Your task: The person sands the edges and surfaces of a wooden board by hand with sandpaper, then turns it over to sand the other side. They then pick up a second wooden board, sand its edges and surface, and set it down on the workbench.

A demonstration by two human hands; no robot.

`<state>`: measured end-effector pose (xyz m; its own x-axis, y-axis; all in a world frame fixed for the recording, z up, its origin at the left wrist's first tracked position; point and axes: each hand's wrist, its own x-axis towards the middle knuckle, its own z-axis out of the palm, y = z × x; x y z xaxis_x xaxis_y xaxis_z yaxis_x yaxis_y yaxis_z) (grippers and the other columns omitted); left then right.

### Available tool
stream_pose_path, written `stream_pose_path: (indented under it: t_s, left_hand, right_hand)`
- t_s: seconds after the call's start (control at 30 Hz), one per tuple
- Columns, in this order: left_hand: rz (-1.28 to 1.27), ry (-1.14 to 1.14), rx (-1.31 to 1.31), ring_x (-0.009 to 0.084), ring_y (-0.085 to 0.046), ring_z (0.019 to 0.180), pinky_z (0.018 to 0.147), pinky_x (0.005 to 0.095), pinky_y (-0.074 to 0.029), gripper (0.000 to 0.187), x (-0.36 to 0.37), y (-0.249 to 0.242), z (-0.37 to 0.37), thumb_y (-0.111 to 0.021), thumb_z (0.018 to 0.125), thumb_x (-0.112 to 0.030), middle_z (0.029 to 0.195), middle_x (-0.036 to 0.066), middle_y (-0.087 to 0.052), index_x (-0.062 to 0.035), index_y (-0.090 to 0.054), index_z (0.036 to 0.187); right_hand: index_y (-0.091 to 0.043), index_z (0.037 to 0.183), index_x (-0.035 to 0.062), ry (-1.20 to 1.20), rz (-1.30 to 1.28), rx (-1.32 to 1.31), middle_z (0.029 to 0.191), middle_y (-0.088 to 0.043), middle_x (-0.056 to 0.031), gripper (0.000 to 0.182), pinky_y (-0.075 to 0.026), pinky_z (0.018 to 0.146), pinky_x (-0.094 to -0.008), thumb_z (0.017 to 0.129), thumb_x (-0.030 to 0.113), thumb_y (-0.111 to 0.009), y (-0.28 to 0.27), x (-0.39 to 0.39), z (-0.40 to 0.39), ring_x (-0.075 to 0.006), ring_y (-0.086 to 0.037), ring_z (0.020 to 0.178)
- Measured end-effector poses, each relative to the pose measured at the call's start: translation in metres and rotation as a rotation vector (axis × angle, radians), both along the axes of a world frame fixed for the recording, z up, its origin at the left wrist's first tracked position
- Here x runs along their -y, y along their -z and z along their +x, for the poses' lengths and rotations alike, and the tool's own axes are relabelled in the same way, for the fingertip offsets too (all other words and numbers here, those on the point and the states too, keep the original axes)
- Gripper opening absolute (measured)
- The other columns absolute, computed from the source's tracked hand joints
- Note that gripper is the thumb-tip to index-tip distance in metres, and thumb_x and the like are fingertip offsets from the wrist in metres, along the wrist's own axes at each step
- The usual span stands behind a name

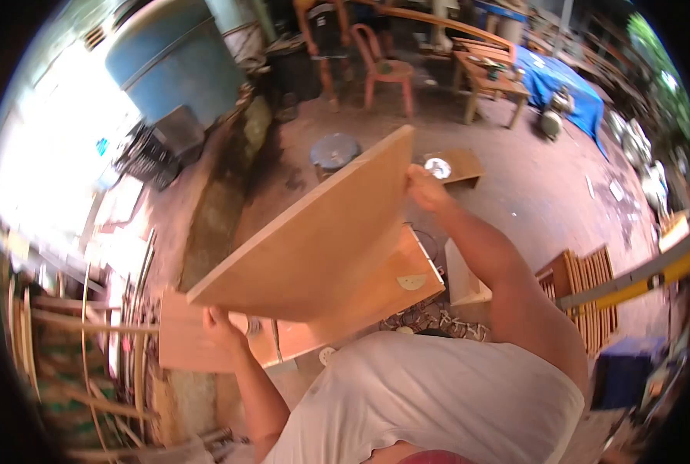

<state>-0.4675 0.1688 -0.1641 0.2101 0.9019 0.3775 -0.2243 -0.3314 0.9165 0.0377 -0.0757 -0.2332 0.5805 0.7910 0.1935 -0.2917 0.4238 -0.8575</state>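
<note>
A large flat wooden board (314,240) is held up and tilted in front of me, one long edge raised. My left hand (223,328) grips its lower left corner, the fingers partly hidden by the board. At the far right end, my right hand (425,188) is closed on the edge. Under the board lies a wooden work surface (380,290), with a pale half-round piece (411,282) near its right end. Another flat panel (194,340) sits to the left, close to my left hand.
A round blue-topped stool (335,151) and a small wooden piece with a disc (461,164) stand beyond the board. Farther back are a reddish chair (387,71) and a wooden bench (490,81). Slatted wood (592,298) is at right, sticks (90,329) at left.
</note>
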Motion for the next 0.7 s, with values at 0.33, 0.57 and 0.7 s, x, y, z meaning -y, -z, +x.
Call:
stream_pose_path:
  t_s: [0.33,0.57,0.7]
  left_hand:
    - [0.128,-0.028,0.095,0.011,-0.059,0.089,0.081,0.025,-0.046,0.032,-0.02,-0.047,0.009,-0.071,0.089,-0.025,0.096,0.003,-0.066,0.0008,-0.066,0.107]
    - [0.115,0.06,0.009,0.0111,-0.059,0.091,0.082,0.0267,-0.046,0.045,-0.022,-0.017,-0.007,-0.065,0.092,-0.04,0.096,0.004,-0.068,0.0036,-0.067,0.106]
    - [0.097,0.122,-0.025,0.011,-0.059,0.089,0.081,0.0261,-0.046,0.043,-0.021,0.0,-0.012,-0.066,0.092,-0.036,0.097,0.004,-0.068,0.0037,-0.067,0.108]
  right_hand:
    - [-0.055,0.124,0.008,-0.019,0.048,-0.054,0.125,-0.059,-0.0022,0.041,-0.037,0.104,-0.0356,0.095,0.037,-0.059,0.005,-0.004,0.016,-0.0161,-0.051,0.118]
    - [-0.056,0.124,0.0075,0.026,0.009,-0.158,0.126,-0.058,-0.0021,0.036,-0.036,0.103,-0.0347,0.097,0.032,-0.057,-0.003,-0.002,0.009,-0.0155,-0.051,0.118]
    - [-0.055,0.124,0.0073,0.066,-0.004,-0.159,0.127,-0.058,-0.0018,0.037,-0.036,0.103,-0.0342,0.097,0.033,-0.056,-0.006,-0.002,0.005,-0.0153,-0.05,0.119]
